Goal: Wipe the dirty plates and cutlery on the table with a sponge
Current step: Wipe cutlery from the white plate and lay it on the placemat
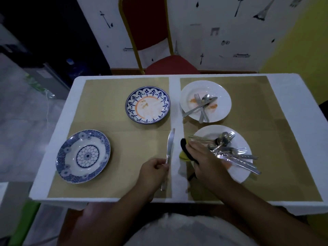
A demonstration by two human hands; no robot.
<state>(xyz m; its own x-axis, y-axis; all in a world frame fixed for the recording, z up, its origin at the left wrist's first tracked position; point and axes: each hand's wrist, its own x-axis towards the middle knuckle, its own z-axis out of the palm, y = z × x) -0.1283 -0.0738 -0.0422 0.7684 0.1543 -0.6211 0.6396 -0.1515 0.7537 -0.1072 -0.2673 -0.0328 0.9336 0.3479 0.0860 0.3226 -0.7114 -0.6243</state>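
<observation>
While the left hand [154, 168] is pinching a table knife [170, 142] by its handle with curled fingers [158, 165], the right hand [204, 162] is gripping a yellow-and-black sponge [185, 151] just right of those fingers, so cutlery wiping is seemingly underway and is calling next for stroking the blade.

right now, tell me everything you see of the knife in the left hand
The knife is a silvery metal table knife with a rounded tip. The left hand pinches its handle; the blade points away from the person, along the white strip of table between the two mats, and the handle end sticks out below the hand.
</observation>
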